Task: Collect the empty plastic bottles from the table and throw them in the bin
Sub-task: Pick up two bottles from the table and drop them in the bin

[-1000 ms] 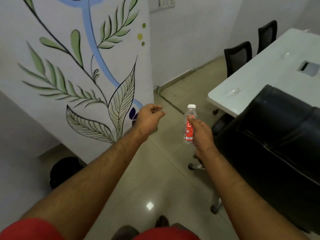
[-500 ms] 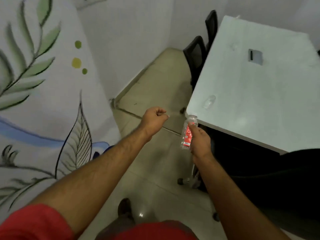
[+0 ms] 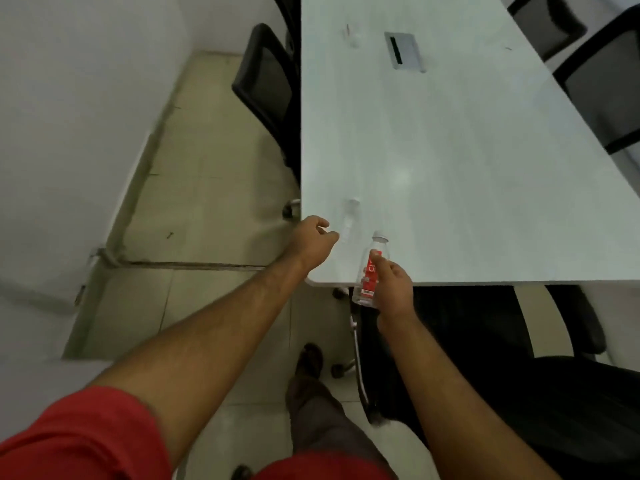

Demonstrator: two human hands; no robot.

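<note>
My right hand [image 3: 393, 289] holds a small clear plastic bottle with a red label [image 3: 370, 271] upright over the near edge of the white table [image 3: 467, 168]. A clear bottle without a label [image 3: 349, 220] lies on the table near its front left corner. My left hand [image 3: 313, 239] is over that corner with its fingers loosely curled, holding nothing, its fingertips just left of the lying bottle. Another small clear bottle [image 3: 354, 38] lies far up the table. No bin is in view.
Black office chairs stand along the table's left side [image 3: 265, 81], at its far right [image 3: 602, 84] and at the near end [image 3: 519, 375]. A grey cable box [image 3: 404, 50] is set into the tabletop. A white wall [image 3: 69, 133] runs along the left of the tiled floor.
My view has swung right from the painted wall to the table. Both hands have come forward over the table's near corner, and the left hand now sits close to the lying bottle.
</note>
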